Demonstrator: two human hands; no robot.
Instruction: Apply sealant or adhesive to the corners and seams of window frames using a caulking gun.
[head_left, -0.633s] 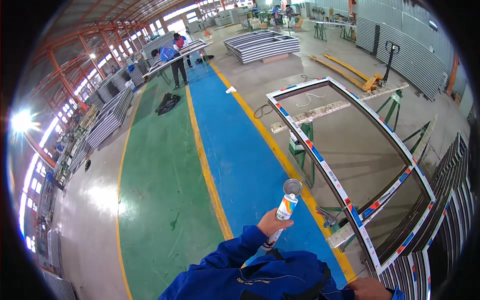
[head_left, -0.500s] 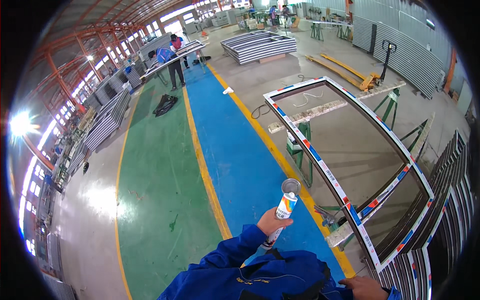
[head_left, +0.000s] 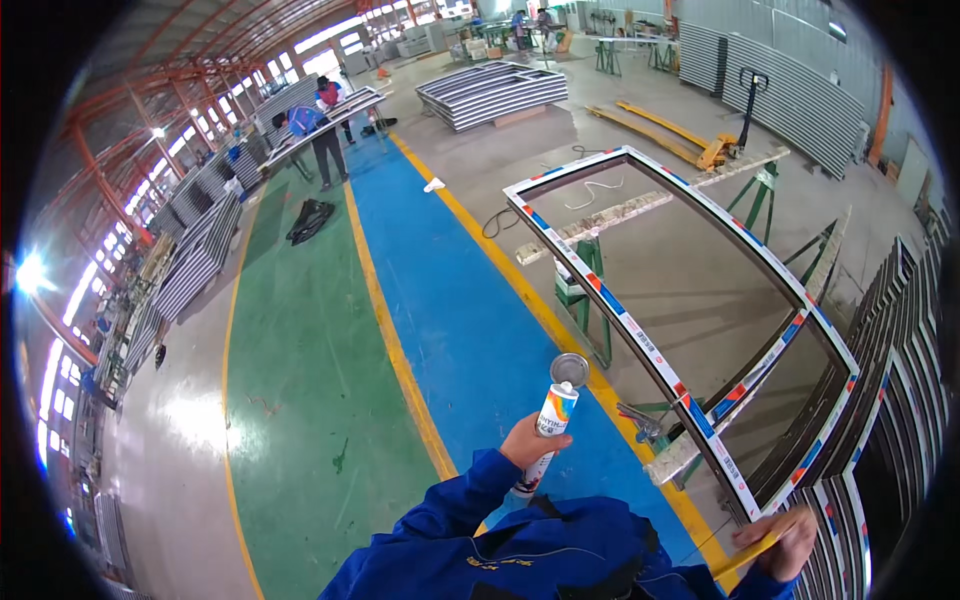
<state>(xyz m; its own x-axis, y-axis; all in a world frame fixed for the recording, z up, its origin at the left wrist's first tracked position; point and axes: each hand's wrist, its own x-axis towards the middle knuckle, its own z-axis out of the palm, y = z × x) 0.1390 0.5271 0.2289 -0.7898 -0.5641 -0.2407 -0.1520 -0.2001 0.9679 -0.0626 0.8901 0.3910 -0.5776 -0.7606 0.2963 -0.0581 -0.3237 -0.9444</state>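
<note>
In the head view, the left hand (head_left: pixel 524 441) is wrapped around a white cartridge (head_left: pixel 556 409) with a colourful label, and that cartridge leans up and to the right over the blue floor lane (head_left: pixel 450 300). Right at its upper end shows a round grey disc (head_left: pixel 569 370); whether the two touch, I can't tell. Over to the right hand (head_left: pixel 790 545), low in the picture: the fingers are curled round a slim yellow object (head_left: pixel 745 558), its kind too small to make out. That hand sits by the near corner of the big window-like frame (head_left: pixel 640 337), and contact there is impossible to call. The frame, its face covered in white, red and blue strip, lies tilted across rough pale planks (head_left: pixel 610 219) on green trestles (head_left: pixel 769 205). Just beyond its right edge, dark-and-white frames (head_left: pixel 885 410) are stacked close together. Further out, a yellow pallet jack (head_left: pixel 715 152) stands on the grey floor, with a pile of striped frames (head_left: pixel 490 97) to its left. And at far left, a co-worker in blue (head_left: pixel 306 122) bends over a long workpiece (head_left: pixel 352 106), another person (head_left: pixel 327 94) beside it.
</note>
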